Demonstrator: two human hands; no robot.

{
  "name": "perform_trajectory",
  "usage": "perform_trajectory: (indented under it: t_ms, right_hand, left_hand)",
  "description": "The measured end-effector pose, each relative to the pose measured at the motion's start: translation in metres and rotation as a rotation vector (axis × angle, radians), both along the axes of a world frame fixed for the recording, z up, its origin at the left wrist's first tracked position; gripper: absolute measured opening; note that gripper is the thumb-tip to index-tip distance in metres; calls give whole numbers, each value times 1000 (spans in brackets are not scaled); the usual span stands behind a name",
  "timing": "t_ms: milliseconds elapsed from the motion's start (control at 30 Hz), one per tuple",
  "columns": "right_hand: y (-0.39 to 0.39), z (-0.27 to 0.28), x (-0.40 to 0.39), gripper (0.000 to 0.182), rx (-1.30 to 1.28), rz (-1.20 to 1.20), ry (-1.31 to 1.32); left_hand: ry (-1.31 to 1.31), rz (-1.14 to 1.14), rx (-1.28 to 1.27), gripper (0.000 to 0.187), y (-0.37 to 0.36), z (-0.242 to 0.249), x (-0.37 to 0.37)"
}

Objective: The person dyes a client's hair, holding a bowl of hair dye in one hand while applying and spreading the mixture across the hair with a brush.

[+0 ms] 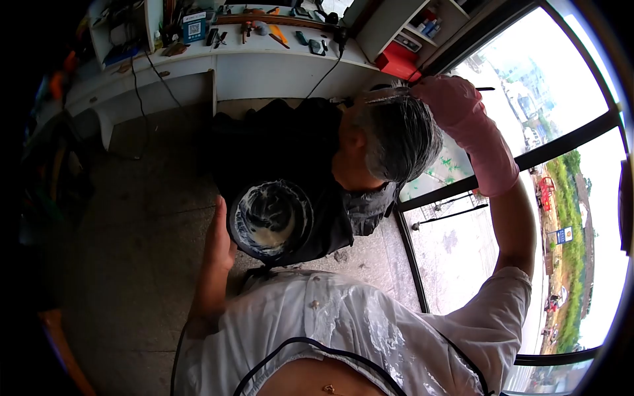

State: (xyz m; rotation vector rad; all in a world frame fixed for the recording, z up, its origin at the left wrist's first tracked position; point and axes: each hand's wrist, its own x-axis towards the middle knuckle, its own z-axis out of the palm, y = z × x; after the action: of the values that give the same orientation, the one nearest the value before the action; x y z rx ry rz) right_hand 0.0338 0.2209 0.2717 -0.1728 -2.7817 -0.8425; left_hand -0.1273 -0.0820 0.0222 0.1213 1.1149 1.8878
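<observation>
My left hand (219, 241), bare, holds the left side of a black mixing bowl (306, 224). White and cream-coloured paste (271, 228) is smeared inside the bowl. My right hand (444, 98) wears a pink glove (485, 148) and is closed around a hair dye brush, whose dark handle (486, 88) sticks out to the right. The brush end is at the top of a seated person's head (403, 142), where pale paste lies on the dark, greying hair. That person wears a black cape (277, 135).
A white counter (277, 69) runs along the back, with combs, clippers and a QR-code stand (194, 28). A cord (325, 79) hangs over its front. A red box (399, 61) sits at the right end. Glass doors (456, 251) stand on the right.
</observation>
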Motion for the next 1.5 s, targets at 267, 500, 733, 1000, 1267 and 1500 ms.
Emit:
perform_trajectory:
  t_ms: [267, 500, 733, 1000, 1267, 1500]
  right_hand:
    - [17, -14, -17, 18, 133, 205, 44]
    - [12, -12, -17, 17, 78, 154, -22]
    - [-5, -17, -38, 20, 255, -260, -305]
    - [24, -22, -38, 2, 340, 285, 59]
    - [10, -10, -37, 3, 254, -10, -164]
    - [8, -20, -43, 3, 401, -145, -118]
  left_hand:
    - [-15, -9, 11, 58, 0, 9, 2]
    - [-33, -33, 89, 57, 0, 7, 3]
    - [2, 45, -10, 61, 1, 11, 4]
    - [-1, -28, 61, 62, 1, 11, 3]
    - [8, -13, 21, 63, 1, 16, 5]
    - [12, 0, 10, 63, 1, 15, 4]
